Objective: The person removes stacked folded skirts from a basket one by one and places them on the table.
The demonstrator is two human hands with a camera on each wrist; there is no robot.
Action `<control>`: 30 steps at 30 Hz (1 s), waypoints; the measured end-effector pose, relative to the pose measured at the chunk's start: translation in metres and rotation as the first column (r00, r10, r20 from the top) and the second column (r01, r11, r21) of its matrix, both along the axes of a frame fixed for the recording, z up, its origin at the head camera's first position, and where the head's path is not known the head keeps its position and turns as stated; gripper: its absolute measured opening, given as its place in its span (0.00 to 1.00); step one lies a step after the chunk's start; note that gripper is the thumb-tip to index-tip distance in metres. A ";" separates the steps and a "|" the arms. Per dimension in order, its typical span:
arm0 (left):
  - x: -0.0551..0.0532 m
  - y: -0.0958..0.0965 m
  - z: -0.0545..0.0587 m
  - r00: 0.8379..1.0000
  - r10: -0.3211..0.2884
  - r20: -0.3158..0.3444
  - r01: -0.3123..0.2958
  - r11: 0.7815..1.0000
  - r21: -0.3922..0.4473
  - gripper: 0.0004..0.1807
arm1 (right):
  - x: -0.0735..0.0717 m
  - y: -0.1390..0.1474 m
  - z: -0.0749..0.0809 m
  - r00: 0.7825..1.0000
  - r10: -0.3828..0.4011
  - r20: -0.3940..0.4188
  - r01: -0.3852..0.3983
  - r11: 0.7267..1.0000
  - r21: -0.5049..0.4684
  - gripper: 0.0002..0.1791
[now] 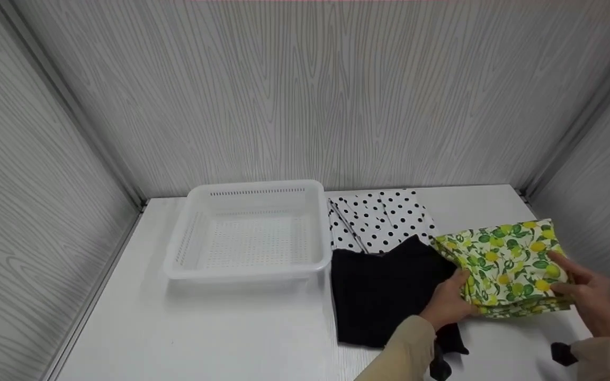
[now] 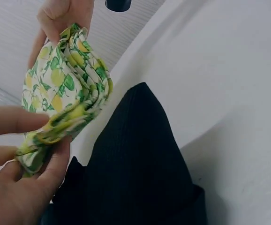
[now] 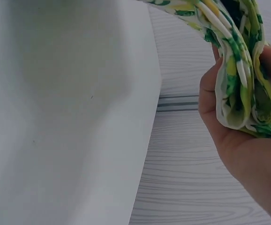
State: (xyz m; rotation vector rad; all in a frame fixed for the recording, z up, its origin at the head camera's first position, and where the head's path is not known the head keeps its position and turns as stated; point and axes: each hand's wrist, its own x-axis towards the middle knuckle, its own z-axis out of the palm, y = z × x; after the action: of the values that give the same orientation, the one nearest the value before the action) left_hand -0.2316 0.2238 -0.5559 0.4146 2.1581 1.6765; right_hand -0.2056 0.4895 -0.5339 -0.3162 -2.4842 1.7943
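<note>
A folded lemon-print cloth [image 1: 511, 264], white with yellow fruit and green leaves, is held between both hands at the right of the table. My left hand [image 1: 449, 300] pinches its left edge, thumb on top and fingers beneath. At the opposite edge my right hand [image 1: 591, 291] grips the stacked layers, which show as several folds in the right wrist view [image 3: 241, 79]. Below and left of the lemon-print cloth lies a black cloth [image 1: 384, 296], partly overlapped by my left hand and sleeve. In the left wrist view, a pointed corner of the black cloth [image 2: 135, 145] sticks up.
A white slotted plastic basket [image 1: 247, 272] stands left of the cloths, nothing inside it. Behind the black cloth, a white cloth with black dots [image 1: 389, 217] lies flat near the back wall [image 1: 305, 95]. Grey wood-grain panels enclose the white table [image 1: 220, 333] on three sides.
</note>
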 end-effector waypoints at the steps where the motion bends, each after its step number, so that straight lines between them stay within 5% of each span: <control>1: 0.000 0.001 -0.003 0.999 -0.032 0.018 0.033 0.999 -0.023 0.47 | -0.001 -0.001 0.000 1.000 0.004 0.016 -0.004 1.000 0.028 0.41; 6: 0.001 0.003 -0.006 0.977 -0.169 0.129 0.183 0.977 -0.110 0.40 | -0.010 0.002 -0.001 0.996 0.022 0.089 -0.029 0.997 0.075 0.40; 10: 0.001 0.004 -0.005 0.963 -0.210 0.169 0.232 0.965 -0.123 0.36 | -0.019 0.007 0.003 0.997 -0.042 0.064 0.034 0.992 0.122 0.33; 17: -0.002 0.001 -0.004 0.974 -0.204 0.102 0.214 0.972 -0.101 0.33 | -0.039 0.002 0.001 0.956 -0.294 -0.019 0.293 0.942 0.161 0.25; 24: -0.002 -0.015 0.001 0.970 -0.237 0.048 0.235 0.971 0.046 0.28 | -0.031 0.003 -0.006 0.918 -0.384 0.099 0.341 0.892 0.298 0.26; 26: -0.003 -0.028 0.004 0.960 -0.278 0.022 0.276 0.960 0.048 0.23 | -0.027 0.003 -0.006 0.901 -0.412 0.136 0.352 0.878 0.326 0.27; 30: -0.002 -0.065 0.009 0.916 -0.399 -0.031 0.400 0.916 0.033 0.19 | -0.019 0.001 -0.006 0.875 -0.451 0.177 0.370 0.858 0.357 0.28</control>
State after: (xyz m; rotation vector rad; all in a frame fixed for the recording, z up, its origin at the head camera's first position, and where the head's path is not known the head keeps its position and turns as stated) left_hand -0.2339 0.1591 -0.5470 0.8299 1.8939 1.4857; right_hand -0.2242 0.4905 -0.5399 -1.0282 -2.5435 1.2327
